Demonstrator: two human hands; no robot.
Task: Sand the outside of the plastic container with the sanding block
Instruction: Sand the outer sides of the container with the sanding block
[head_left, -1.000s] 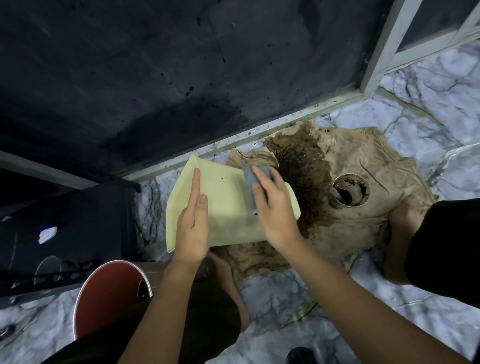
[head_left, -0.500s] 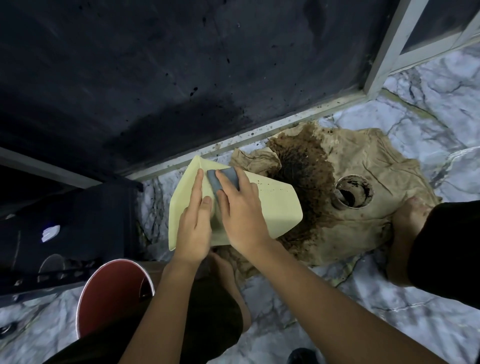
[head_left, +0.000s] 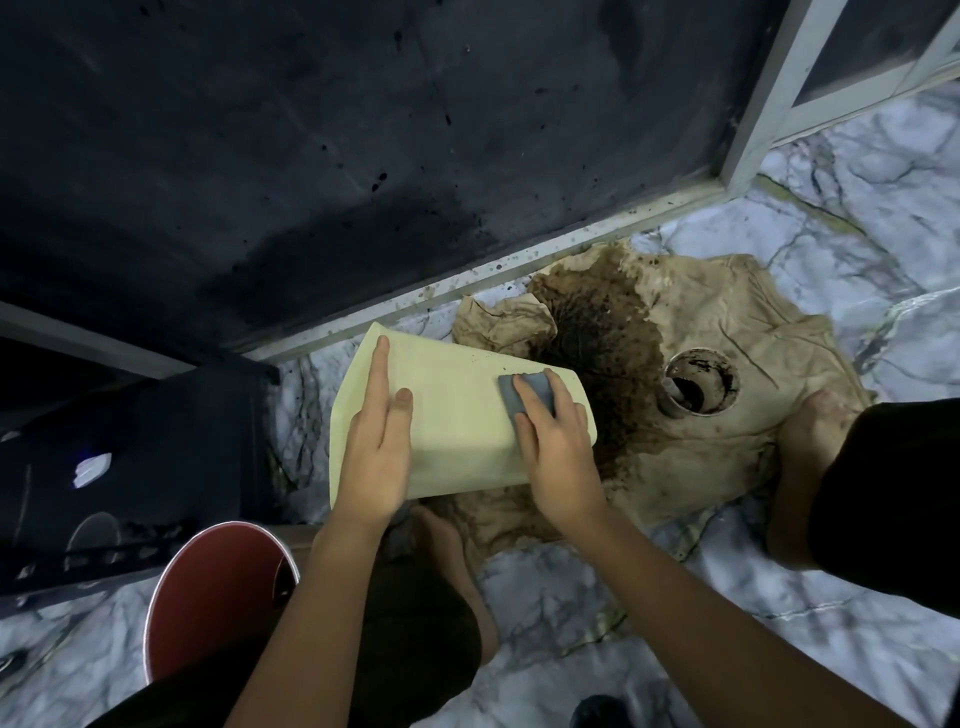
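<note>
A pale yellow plastic container lies upside down over the floor, its flat outer face turned up. My left hand rests flat on its left side, fingers stretched toward the far edge, holding it steady. My right hand presses a grey sanding block against the container's right part, near the far right corner. Only the block's far end shows past my fingers.
A stained brown cloth covers the marble floor under and right of the container, with a dirty round can on it. A red bucket stands at lower left beside a black box. A dark wall panel rises behind.
My right hand slid the sanding block left across the container's face to my left hand, then back to the right side. My left hand stayed in place on the container.
</note>
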